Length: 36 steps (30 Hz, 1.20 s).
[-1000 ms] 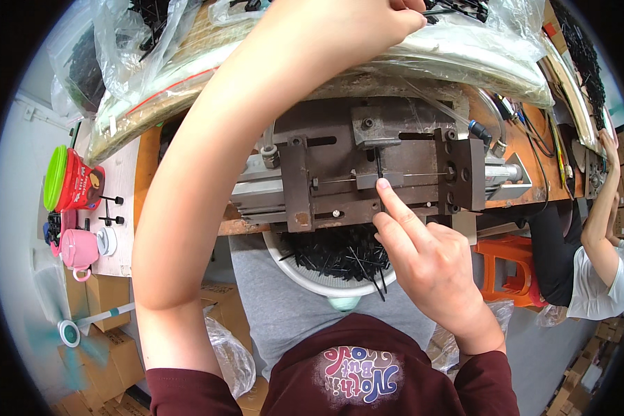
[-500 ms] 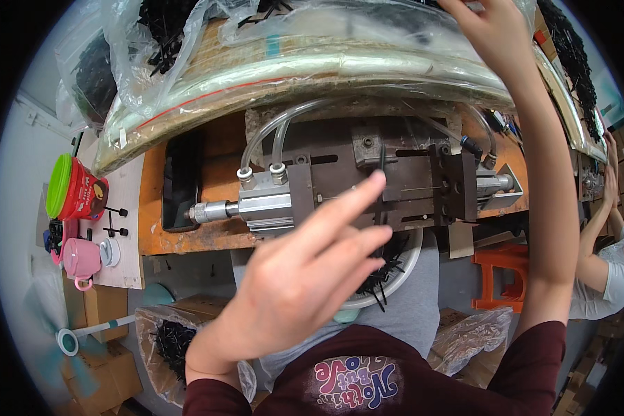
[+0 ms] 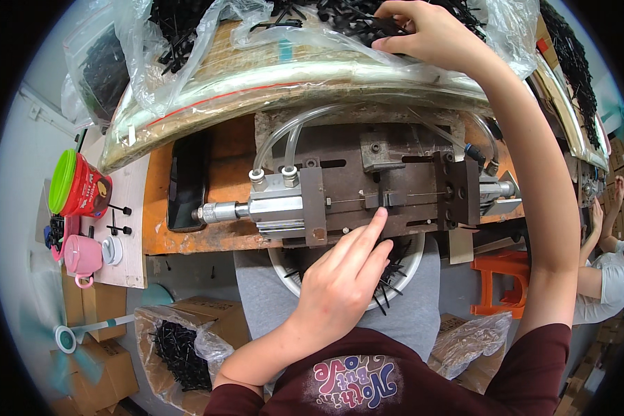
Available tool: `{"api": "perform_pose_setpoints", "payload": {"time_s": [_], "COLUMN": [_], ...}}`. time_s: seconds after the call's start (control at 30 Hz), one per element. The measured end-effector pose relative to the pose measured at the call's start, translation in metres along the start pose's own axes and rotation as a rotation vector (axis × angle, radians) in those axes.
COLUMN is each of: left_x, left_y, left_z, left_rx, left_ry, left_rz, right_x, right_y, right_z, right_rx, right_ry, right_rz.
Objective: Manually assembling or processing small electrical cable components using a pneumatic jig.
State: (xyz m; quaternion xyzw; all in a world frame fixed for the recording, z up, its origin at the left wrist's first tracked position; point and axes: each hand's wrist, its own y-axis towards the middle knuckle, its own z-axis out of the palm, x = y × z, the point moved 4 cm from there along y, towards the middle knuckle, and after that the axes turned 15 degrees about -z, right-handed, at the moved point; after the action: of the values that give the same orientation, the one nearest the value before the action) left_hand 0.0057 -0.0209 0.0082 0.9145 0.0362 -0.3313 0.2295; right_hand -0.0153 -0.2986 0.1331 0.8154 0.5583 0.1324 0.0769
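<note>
The index finger of the left hand pointed forward, its tip at the near end of a slim black piece, apparently touching it. The other left fingers were loosely bent, with nothing visible in them. The black piece lay across a small grey block, between two thin rods, on a dark metal fixture. The right hand reached into a heap of black parts in clear plastic; its fingers were curled, though whether they gripped one could not be told. The step in hand looked like seating the piece while another was picked out; the next move seemed to call for drawing the left fingertip clear of the rods. Farther out were a silver cylinder, the orange table and a white basin below.
</note>
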Motion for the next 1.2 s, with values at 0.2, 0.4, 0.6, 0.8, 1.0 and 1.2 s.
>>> {"api": "perform_pose_setpoints", "payload": {"time_s": [0.2,0.4,0.6,0.8,1.0,1.2], "left_x": [-0.009,-0.009,-0.011,-0.014,-0.011,-0.025], "left_y": [0.004,0.016,0.02,0.021,0.014,-0.007], "left_z": [0.008,0.002,0.003,0.006,0.005,-0.008], "left_rx": [-0.029,-0.01,0.009,0.038,0.054,0.282], "left_ry": [0.162,0.193,0.174,0.187,0.109,-0.123], "left_rz": [0.034,0.061,0.049,-0.058,-0.085,-0.101], "right_x": [0.028,0.025,-0.003,-0.029,-0.042,-0.054], "right_y": [-0.014,-0.025,-0.026,-0.016,-0.024,-0.041], "right_z": [-0.01,-0.021,-0.024,-0.023,-0.019,-0.035], "right_rx": [-0.081,-0.229,-0.347,-0.582,-0.547,-0.876], "right_ry": [-0.095,-0.246,0.007,0.051,0.841,1.173], "right_rz": [-0.228,-0.319,-0.218,-0.039,0.192,0.223]}}
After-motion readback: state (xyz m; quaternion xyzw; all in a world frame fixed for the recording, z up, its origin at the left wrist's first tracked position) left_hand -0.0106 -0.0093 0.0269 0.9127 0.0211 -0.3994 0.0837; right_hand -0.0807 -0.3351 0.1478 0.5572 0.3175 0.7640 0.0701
